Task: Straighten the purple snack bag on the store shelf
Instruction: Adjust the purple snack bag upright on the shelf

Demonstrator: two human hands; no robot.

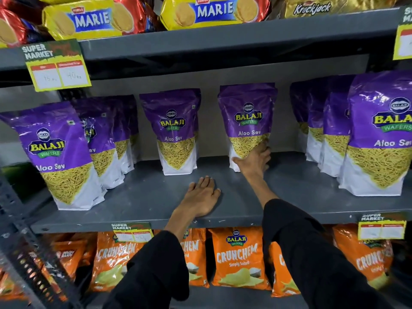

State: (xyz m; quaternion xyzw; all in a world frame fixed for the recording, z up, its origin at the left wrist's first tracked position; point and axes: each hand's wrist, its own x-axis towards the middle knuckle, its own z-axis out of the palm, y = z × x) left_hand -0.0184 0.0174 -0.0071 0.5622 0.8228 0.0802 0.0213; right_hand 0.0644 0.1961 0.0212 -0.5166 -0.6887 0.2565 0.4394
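A purple Aloo Sev snack bag (247,117) stands upright toward the back of the grey middle shelf (142,197), right of centre. My right hand (255,160) reaches in and grips its lower front, thumb on the left corner and fingers wrapped round the right side. My left hand (201,196) lies flat, palm down, on the shelf near its front edge, holding nothing. Both arms wear black sleeves.
More purple bags stand on the same shelf: one at centre (174,130), a row at left (58,152), a group at right (379,134). Yellow biscuit packs (214,10) lie above, orange chip bags (240,257) below. A price tag (56,65) hangs upper left.
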